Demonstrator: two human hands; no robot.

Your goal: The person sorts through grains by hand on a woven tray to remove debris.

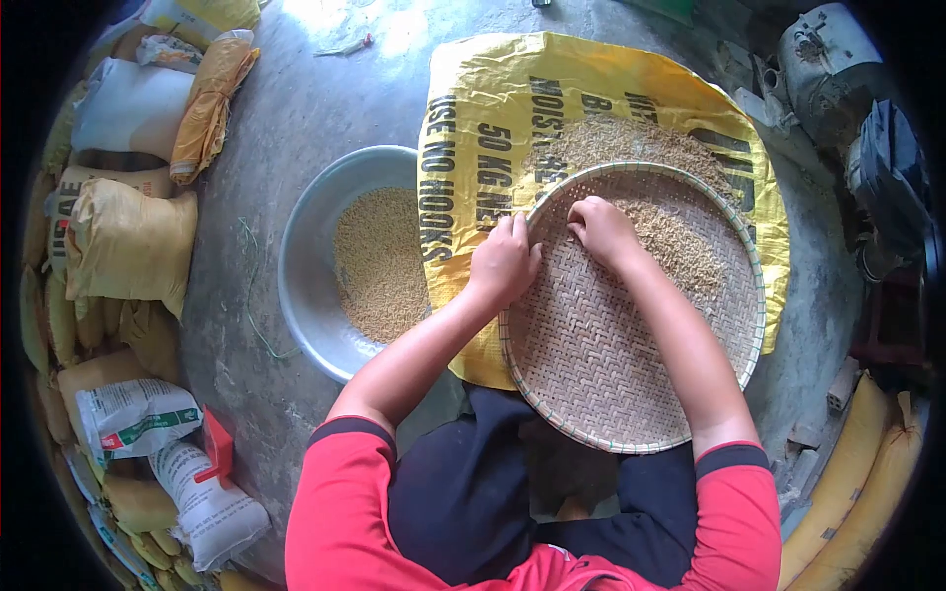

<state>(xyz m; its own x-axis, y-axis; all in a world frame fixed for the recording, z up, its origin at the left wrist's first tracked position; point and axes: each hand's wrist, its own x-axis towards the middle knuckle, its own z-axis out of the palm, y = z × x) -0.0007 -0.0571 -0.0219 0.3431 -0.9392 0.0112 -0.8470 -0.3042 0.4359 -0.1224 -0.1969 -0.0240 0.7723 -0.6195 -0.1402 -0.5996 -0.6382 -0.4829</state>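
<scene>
A round woven bamboo winnowing tray (601, 345) rests partly over my lap and partly over a yellow sack. Unhusked-looking grain (675, 251) lies spread across its upper right part. My left hand (505, 260) is closed on the tray's left rim, the thumb toward the inside. Over the tray's upper left area, my right hand (601, 230) has its fingertips pinched together close to the weave. Whatever those fingers hold is too small or hidden to make out. Left of the tray stands a metal basin (307, 286) containing more grain (379, 266).
The flattened yellow printed sack (473, 79) carries a pile of husky grain (611, 143) beyond the tray. Filled sacks (133, 241) line the left side, near a red dustpan-like object (217, 448). Long yellow sacks (847, 473) lie at right. A green string (258, 315) crosses the concrete floor.
</scene>
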